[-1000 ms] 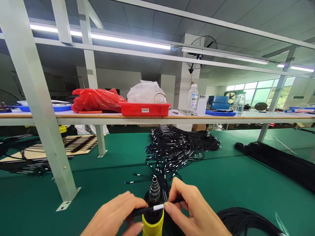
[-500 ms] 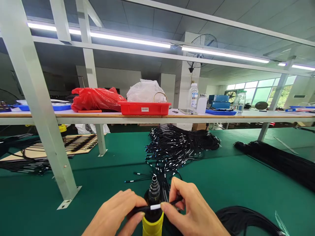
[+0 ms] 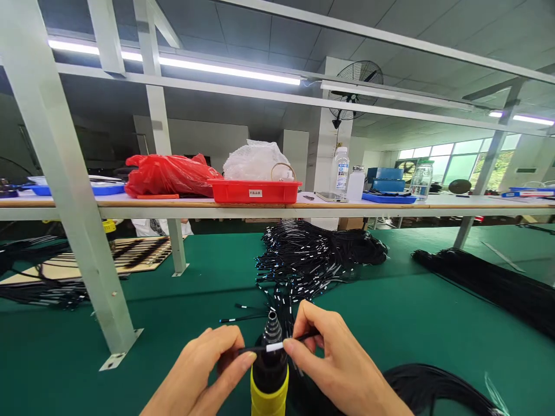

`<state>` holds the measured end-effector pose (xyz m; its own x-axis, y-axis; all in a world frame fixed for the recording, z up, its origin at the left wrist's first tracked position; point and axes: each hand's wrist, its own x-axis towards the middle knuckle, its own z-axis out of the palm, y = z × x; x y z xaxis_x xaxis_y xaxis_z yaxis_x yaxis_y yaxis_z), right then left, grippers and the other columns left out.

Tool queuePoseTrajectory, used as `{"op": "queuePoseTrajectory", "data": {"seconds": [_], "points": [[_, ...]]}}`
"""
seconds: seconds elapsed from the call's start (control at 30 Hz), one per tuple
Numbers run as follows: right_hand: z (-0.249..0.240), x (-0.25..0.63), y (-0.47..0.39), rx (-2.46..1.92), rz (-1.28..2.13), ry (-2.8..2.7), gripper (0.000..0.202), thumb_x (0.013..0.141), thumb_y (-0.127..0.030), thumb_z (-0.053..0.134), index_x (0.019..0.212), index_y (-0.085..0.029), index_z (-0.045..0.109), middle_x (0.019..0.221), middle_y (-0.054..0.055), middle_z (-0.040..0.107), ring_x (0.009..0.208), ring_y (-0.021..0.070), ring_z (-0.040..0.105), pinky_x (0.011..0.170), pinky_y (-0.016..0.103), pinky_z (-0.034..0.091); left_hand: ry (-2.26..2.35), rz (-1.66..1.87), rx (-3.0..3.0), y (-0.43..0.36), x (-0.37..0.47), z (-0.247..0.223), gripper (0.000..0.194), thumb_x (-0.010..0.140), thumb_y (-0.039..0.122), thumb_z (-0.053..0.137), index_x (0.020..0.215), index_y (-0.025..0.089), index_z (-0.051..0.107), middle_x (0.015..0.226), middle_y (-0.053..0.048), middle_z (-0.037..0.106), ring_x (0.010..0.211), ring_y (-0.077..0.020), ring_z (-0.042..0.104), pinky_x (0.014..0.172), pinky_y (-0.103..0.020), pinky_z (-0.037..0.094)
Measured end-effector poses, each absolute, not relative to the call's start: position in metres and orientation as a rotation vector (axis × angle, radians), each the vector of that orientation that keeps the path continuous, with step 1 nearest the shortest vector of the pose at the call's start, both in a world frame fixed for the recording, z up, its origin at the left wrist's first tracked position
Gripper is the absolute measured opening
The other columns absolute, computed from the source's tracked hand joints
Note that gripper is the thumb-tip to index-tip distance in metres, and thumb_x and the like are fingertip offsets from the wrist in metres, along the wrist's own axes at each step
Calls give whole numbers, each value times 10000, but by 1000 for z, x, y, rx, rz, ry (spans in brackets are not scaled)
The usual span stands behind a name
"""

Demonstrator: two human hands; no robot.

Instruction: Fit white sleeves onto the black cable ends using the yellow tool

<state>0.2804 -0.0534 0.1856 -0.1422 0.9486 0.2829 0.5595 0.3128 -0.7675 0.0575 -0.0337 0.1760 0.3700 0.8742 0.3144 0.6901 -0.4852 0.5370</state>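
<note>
A black cable with a white sleeve [image 3: 274,347] is stretched between my hands, level above a yellow and black tool [image 3: 269,388] whose stepped nozzle points up. My left hand [image 3: 217,361] pinches the cable's left part between thumb and fingers. With thumb and index finger, my right hand [image 3: 323,349] grips it at the right end of the white sleeve. Beyond the nozzle, a large heap of black cables [image 3: 303,254] with white labels lies on the green table [image 3: 208,260].
A raised shelf [image 3: 255,212] crosses the view, bearing a red tray [image 3: 255,192], a red bag [image 3: 169,175] and bottles. Its metal post [image 3: 95,248] stands at left. More cable bundles lie at right [image 3: 489,283] and lower right [image 3: 437,381].
Both hands and the white-sleeved cable have moved slightly up, away from the body. My left thumb and fingers have shifted on the cable. One ceiling light looks dimmer.
</note>
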Motion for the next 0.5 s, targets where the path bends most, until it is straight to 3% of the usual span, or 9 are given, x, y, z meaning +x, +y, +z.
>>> {"op": "queuePoseTrajectory", "data": {"seconds": [0.33, 0.5], "points": [[183, 278, -23, -1241, 622, -1746, 164, 847, -241, 564, 724, -216, 460, 675, -56, 483, 620, 112, 436, 557, 219, 353, 1315, 988, 2170, -15, 72, 187, 450, 954, 536, 367, 638, 225, 443, 618, 51, 431, 575, -137, 400, 526, -206, 356], [177, 279, -10, -1258, 579, -1759, 165, 837, -247, 569, 716, -215, 460, 679, -51, 487, 634, 120, 442, 572, 225, 355, 1308, 953, 2114, -3, 76, 183, 434, 951, 533, 400, 673, 211, 487, 641, 50, 410, 592, -134, 349, 525, -216, 312]]}}
